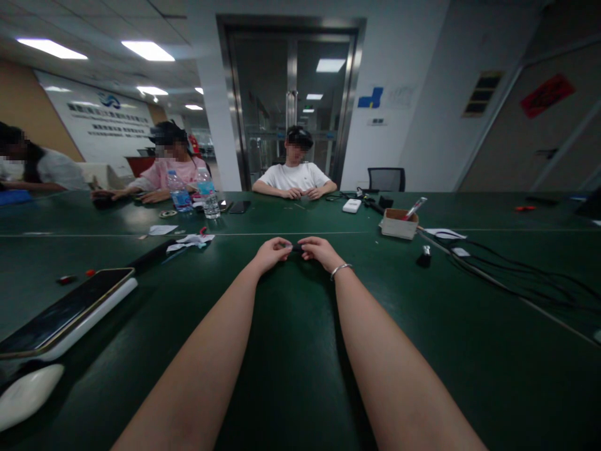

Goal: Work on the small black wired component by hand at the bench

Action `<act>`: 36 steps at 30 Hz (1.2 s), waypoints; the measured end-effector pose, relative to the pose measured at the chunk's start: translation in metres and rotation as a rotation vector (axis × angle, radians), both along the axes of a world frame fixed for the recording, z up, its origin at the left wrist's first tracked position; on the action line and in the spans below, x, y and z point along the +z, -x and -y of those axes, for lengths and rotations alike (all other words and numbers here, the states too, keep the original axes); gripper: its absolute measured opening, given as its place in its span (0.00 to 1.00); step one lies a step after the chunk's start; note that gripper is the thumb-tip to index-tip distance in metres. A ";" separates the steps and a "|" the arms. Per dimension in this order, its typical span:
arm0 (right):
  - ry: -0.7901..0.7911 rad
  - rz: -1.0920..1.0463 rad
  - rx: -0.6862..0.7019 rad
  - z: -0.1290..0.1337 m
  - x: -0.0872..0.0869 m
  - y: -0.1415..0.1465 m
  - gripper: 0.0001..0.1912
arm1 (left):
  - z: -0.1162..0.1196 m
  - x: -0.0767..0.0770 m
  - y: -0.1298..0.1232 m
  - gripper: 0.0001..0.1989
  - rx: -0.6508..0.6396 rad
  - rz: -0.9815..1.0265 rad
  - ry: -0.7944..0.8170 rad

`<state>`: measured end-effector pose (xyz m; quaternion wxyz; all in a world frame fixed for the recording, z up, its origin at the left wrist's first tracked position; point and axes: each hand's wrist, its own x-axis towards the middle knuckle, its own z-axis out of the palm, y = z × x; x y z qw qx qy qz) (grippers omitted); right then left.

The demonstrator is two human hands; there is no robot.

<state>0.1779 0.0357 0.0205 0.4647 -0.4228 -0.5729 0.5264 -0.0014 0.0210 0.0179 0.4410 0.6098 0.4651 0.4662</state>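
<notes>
Both my arms reach forward over the green table [291, 351]. My left hand [273, 252] is closed in a pinch on the left end of a small dark object [297, 248]. My right hand [320, 252], with a silver bangle at its wrist, pinches the same object from the right. Only a short dark piece shows between the fingertips, too small to tell its kind. The two hands are close together, just above or on the tabletop; I cannot tell which.
On the left lie a phone [66, 310] on a white block and a white mouse-shaped thing [30, 394]. Water bottles [209, 197] stand beyond. A small box [399, 225] and black cables [516, 269] are at right. Across the table sits a person [295, 175]; others sit at left.
</notes>
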 end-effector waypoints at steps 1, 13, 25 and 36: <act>-0.001 -0.002 0.001 0.000 0.000 0.000 0.09 | 0.000 0.000 0.000 0.13 -0.002 -0.009 0.000; 0.002 -0.014 0.002 0.001 0.001 0.000 0.08 | -0.004 -0.003 -0.002 0.13 0.032 0.036 0.043; 0.007 -0.015 0.002 0.003 0.002 0.001 0.09 | -0.007 -0.006 0.000 0.12 0.000 0.034 0.030; 0.000 -0.009 0.004 0.001 0.000 0.001 0.09 | -0.004 -0.004 -0.001 0.13 0.014 0.029 -0.010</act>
